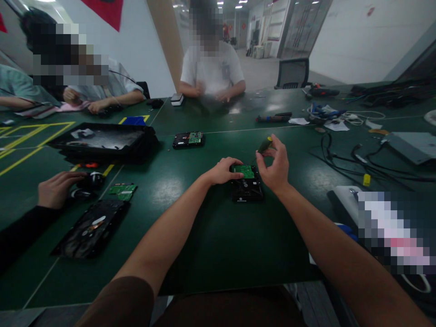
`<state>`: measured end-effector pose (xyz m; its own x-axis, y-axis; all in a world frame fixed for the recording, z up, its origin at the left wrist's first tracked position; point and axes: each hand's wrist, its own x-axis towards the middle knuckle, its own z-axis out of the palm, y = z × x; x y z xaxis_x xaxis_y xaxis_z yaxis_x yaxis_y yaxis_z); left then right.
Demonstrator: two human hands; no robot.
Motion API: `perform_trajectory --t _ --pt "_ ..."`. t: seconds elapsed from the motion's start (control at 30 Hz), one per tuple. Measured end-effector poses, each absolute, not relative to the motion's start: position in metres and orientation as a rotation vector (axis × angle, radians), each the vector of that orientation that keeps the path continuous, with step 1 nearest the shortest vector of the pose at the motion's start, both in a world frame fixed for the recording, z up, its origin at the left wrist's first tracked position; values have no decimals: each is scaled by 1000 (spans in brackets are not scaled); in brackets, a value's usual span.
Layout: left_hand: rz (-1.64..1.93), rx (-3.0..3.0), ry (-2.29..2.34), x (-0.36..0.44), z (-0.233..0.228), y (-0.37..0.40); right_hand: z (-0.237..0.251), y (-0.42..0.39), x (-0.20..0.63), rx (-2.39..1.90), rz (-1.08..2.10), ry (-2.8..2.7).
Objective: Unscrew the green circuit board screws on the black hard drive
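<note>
A black hard drive (247,190) with a green circuit board (245,171) facing up lies flat on the green table in front of me. My left hand (223,171) grips its left edge, thumb reaching onto the board. Above the drive's right far corner, my right hand (274,168) pinches a screwdriver (265,144) with a dark green and yellow handle, held tilted. Its thin shaft points down toward the board; whether the tip touches a screw is too small to tell.
Another hard drive (189,139) lies farther back. At left are a black tray (105,136), a larger black device (90,227) and a co-worker's hand (59,188). Cables (354,159) and a grey metal box (413,146) sit at right. Across the table sits a person (213,68).
</note>
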<state>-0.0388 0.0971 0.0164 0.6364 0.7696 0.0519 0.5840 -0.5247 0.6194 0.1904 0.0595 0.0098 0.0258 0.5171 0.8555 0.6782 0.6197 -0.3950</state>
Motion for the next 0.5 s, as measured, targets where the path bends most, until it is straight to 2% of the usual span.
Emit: perform_trajectory --t 0.5 --pt "447 2296 1049 -39 14 99 7 62 190 -1017 -132 -1600"
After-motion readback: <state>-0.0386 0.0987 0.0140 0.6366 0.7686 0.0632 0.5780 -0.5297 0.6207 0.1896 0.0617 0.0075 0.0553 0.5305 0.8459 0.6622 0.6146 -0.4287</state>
